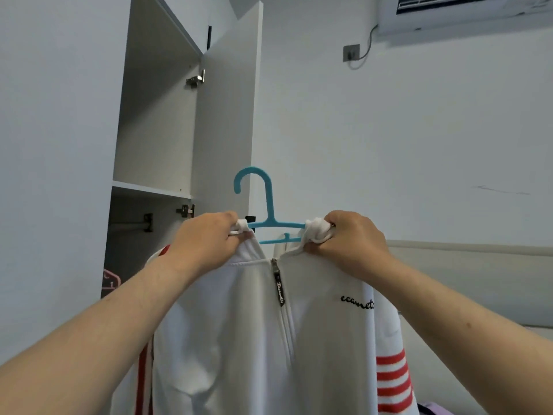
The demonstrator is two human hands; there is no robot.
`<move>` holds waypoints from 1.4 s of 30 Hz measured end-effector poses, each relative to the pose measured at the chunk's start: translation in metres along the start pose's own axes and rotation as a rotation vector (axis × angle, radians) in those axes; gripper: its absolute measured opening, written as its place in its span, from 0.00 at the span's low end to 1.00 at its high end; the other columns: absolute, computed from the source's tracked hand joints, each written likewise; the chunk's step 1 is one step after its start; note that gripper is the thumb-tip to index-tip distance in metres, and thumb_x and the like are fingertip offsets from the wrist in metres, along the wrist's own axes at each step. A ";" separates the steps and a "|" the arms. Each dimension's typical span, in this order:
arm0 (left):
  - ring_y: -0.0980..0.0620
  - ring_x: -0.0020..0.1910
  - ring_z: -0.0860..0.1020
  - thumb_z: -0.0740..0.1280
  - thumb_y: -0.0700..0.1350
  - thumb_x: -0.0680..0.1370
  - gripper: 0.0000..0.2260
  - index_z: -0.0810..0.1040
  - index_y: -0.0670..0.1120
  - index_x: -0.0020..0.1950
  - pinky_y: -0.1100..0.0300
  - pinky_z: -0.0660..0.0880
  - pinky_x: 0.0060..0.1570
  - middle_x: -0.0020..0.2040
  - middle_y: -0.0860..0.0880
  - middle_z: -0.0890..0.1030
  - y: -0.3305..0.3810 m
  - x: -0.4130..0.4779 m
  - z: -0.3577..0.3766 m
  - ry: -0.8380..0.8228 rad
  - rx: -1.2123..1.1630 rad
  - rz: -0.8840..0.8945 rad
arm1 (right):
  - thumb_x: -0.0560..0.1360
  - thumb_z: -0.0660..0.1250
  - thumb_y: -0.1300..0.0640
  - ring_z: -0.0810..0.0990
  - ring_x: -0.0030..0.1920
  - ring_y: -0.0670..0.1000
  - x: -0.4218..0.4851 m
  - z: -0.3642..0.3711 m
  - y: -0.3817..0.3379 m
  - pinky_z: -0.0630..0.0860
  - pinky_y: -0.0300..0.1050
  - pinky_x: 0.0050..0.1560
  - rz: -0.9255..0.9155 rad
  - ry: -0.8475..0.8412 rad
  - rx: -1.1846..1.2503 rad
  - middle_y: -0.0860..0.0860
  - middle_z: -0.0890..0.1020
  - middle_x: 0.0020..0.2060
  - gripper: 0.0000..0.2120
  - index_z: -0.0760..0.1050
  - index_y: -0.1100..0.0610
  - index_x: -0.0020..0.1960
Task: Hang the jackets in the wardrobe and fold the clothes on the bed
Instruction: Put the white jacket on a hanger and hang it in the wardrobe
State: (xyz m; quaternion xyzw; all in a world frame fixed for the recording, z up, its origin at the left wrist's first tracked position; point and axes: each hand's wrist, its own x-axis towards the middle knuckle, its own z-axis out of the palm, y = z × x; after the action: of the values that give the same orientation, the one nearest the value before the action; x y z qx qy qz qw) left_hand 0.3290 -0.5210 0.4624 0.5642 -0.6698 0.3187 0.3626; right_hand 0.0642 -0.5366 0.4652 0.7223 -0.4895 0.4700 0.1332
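A white zip jacket point(239, 339) with red stripes on its sleeves hangs in front of me on a blue plastic hanger point(264, 202), whose hook points left. My left hand point(206, 244) grips the jacket's collar on the left side. My right hand point(350, 244) grips a bunch of the collar on the right side, at the hanger's arm. The zip is closed up to the neck. The open wardrobe point(155, 130) stands to the left, with a hanging rail point(128, 226) under its shelf.
The wardrobe door point(227, 115) stands open beside the hanger. A pink hanger point(110, 280) shows low inside the wardrobe. The bed's headboard point(478, 265) runs along the right wall, with a purple item point(431, 408) at the bottom right. An air conditioner point(466, 13) is mounted top right.
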 end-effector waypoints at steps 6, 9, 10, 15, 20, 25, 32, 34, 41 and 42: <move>0.59 0.32 0.69 0.58 0.63 0.80 0.16 0.61 0.56 0.37 0.59 0.61 0.29 0.33 0.58 0.70 -0.018 -0.019 0.014 0.019 0.019 0.070 | 0.70 0.71 0.37 0.71 0.39 0.53 -0.016 0.027 -0.008 0.63 0.48 0.32 -0.175 -0.065 -0.125 0.44 0.71 0.35 0.21 0.63 0.49 0.38; 0.58 0.31 0.68 0.56 0.64 0.79 0.17 0.60 0.56 0.36 0.57 0.64 0.29 0.32 0.58 0.69 -0.026 -0.025 0.017 0.031 0.037 0.088 | 0.71 0.69 0.34 0.68 0.38 0.53 -0.015 0.041 -0.016 0.60 0.49 0.34 -0.255 -0.076 -0.221 0.43 0.66 0.33 0.24 0.60 0.48 0.38; 0.59 0.31 0.68 0.56 0.64 0.79 0.17 0.60 0.56 0.36 0.57 0.64 0.29 0.32 0.59 0.68 -0.030 -0.028 0.019 0.037 0.042 0.101 | 0.71 0.68 0.33 0.68 0.37 0.53 -0.014 0.046 -0.020 0.60 0.49 0.34 -0.279 -0.085 -0.243 0.43 0.65 0.32 0.24 0.59 0.48 0.38; 0.54 0.31 0.70 0.53 0.65 0.78 0.17 0.60 0.56 0.35 0.58 0.66 0.29 0.31 0.57 0.68 -0.061 -0.044 0.037 0.032 0.037 0.119 | 0.69 0.68 0.33 0.71 0.36 0.54 -0.011 0.085 -0.029 0.62 0.48 0.31 -0.272 -0.170 -0.144 0.43 0.70 0.33 0.22 0.64 0.50 0.38; 0.52 0.31 0.69 0.56 0.69 0.76 0.23 0.68 0.51 0.37 0.60 0.64 0.28 0.32 0.54 0.70 -0.114 -0.074 0.068 0.148 -0.020 -0.002 | 0.65 0.68 0.32 0.74 0.34 0.44 -0.008 0.137 -0.024 0.63 0.43 0.29 -0.203 -0.205 -0.008 0.43 0.76 0.32 0.21 0.69 0.49 0.37; 0.47 0.28 0.66 0.49 0.73 0.71 0.27 0.62 0.51 0.30 0.60 0.56 0.27 0.26 0.56 0.64 -0.161 -0.096 0.131 0.058 0.089 -0.128 | 0.61 0.66 0.30 0.75 0.32 0.41 -0.013 0.207 -0.014 0.69 0.43 0.30 -0.148 -0.293 0.058 0.39 0.78 0.32 0.20 0.74 0.46 0.36; 0.51 0.26 0.70 0.48 0.77 0.68 0.33 0.65 0.48 0.27 0.58 0.61 0.27 0.23 0.54 0.68 -0.221 -0.092 0.218 -0.093 0.029 -0.169 | 0.63 0.59 0.29 0.77 0.38 0.41 -0.003 0.302 0.001 0.70 0.42 0.29 -0.140 -0.378 0.059 0.36 0.79 0.35 0.24 0.76 0.48 0.36; 0.52 0.25 0.69 0.49 0.77 0.69 0.33 0.64 0.48 0.26 0.59 0.61 0.26 0.22 0.54 0.67 -0.234 -0.088 0.235 -0.123 0.027 -0.169 | 0.64 0.63 0.29 0.77 0.37 0.41 0.002 0.324 0.002 0.68 0.42 0.28 -0.117 -0.426 0.074 0.37 0.80 0.34 0.22 0.77 0.48 0.36; 0.58 0.19 0.63 0.51 0.76 0.73 0.29 0.57 0.54 0.25 0.66 0.56 0.23 0.18 0.56 0.59 -0.264 -0.074 0.258 -0.222 -0.034 -0.175 | 0.58 0.61 0.24 0.78 0.37 0.42 0.022 0.360 -0.008 0.74 0.41 0.36 0.001 -0.574 0.076 0.37 0.80 0.34 0.28 0.77 0.48 0.37; 0.59 0.19 0.62 0.53 0.75 0.72 0.28 0.56 0.53 0.26 0.66 0.55 0.24 0.18 0.56 0.59 -0.266 -0.071 0.258 -0.250 -0.047 -0.190 | 0.58 0.62 0.24 0.78 0.38 0.42 0.026 0.361 -0.011 0.73 0.42 0.31 0.018 -0.601 0.064 0.38 0.80 0.34 0.28 0.77 0.49 0.36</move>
State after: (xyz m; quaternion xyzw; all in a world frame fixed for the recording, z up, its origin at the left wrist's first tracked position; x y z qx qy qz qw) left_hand 0.5661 -0.7420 0.2692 0.6516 -0.6606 0.1944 0.3182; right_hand 0.2736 -0.7821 0.3006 0.8284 -0.4986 0.2515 -0.0445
